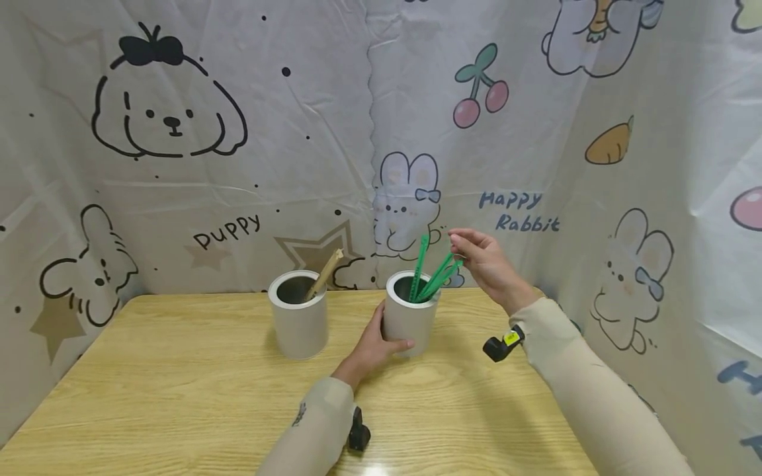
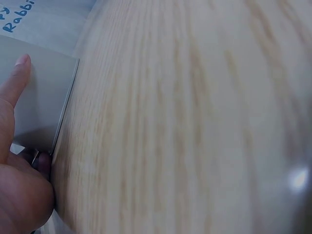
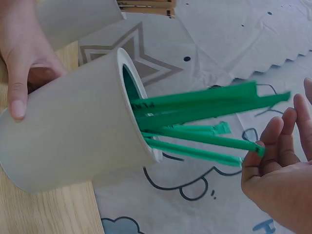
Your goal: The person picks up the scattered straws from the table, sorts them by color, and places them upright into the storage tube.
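Observation:
My left hand grips the lower part of a white cylindrical holder, its thumb lying along the wall. Several thin straws in green wrappers lean out over the rim, and dark lettering shows on one wrapper. My right hand is just beyond their upper ends, fingers loosely bent. In the right wrist view, one green end overlaps a lower fingertip, while nothing shows between the upper fingers. A second white holder stands to the left with a few tan sticks leaning out.
Both holders stand near the back edge of the light wooden table. A cloth backdrop printed with cartoon animals and words rises right behind that edge and along the sides. Small black cameras are worn on both wrists.

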The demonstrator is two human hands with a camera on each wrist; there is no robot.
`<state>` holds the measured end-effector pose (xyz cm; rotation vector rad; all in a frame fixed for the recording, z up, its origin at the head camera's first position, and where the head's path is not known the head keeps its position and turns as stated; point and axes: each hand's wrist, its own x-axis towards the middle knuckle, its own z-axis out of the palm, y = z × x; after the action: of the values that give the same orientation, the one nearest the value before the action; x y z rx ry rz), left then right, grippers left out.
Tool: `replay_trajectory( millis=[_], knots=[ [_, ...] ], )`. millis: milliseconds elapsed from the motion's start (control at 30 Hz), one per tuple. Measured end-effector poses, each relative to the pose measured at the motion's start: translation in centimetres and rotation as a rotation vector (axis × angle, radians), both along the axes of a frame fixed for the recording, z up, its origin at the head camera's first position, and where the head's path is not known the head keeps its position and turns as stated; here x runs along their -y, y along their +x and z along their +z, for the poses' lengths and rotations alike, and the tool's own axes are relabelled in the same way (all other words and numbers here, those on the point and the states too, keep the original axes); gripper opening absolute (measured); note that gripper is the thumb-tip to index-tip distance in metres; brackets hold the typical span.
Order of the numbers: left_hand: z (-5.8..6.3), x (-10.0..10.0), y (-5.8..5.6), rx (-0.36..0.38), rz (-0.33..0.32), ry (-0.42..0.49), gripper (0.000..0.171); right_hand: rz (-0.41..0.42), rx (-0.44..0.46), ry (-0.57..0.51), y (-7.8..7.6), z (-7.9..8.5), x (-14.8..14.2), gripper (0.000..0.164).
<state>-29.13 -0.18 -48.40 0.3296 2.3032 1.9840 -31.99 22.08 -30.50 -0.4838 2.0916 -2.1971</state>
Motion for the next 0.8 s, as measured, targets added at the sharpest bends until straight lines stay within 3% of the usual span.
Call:
replay_trajectory(
  millis=[400,800],
  knots=[
    [0.1,0.0,0.0,0.004,0.002,-0.014,0.105,-0.019,-0.022,-0.035,1.1,0.1,-2.7,0.016],
    [0.0,-0.1,0.0,0.007,0.006,-0.001,0.106,-0.024,-0.002,0.01,2.7,-2.5,-5.3,0.016]
  ],
)
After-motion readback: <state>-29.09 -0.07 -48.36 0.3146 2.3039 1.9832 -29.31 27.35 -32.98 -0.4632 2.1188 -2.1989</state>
